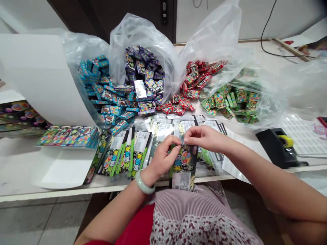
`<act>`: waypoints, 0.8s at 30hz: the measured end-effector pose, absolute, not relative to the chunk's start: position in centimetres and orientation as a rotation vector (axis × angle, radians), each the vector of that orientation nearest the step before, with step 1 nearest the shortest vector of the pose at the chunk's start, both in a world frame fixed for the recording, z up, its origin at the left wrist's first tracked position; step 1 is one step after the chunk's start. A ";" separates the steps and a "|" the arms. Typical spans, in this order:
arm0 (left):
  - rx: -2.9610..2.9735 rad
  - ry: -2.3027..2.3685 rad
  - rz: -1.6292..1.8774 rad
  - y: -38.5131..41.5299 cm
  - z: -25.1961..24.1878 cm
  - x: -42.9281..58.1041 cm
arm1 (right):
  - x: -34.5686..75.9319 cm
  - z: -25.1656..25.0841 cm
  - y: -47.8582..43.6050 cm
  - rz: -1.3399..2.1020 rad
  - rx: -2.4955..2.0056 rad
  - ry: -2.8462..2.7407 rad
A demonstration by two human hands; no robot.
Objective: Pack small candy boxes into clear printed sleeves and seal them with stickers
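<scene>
Item: printed pouch (185,163), left of the tape dispenser (278,146). Your left hand (163,156) and right hand (204,137) pinch its top edge, fingers narrow, likely to hold the mouth flat.

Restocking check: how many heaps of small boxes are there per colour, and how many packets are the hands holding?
Blue heap: 1
Purple heap: 1
Red heap: 1
Green heap: 1
Packet pinched by left hand and right hand: 1
Total: 5
</scene>
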State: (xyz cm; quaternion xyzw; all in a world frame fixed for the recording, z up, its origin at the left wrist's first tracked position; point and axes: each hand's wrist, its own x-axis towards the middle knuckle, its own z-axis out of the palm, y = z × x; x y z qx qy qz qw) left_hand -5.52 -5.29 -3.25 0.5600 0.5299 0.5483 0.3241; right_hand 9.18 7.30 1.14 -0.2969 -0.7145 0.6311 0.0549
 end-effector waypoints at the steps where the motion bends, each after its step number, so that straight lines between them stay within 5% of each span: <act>1: 1.453 1.384 1.440 -5.3 -3.4 -5.6 | 9.2 1.0 7.4 1.925 -0.929 -2.156; 16: 1.296 1.543 1.531 -5.0 -4.3 -4.9 | 9.1 -0.2 6.6 1.827 -1.099 -2.122; 24: 1.031 1.257 1.268 -7.2 -4.0 -4.5 | 8.6 0.5 6.5 2.482 -1.267 -1.623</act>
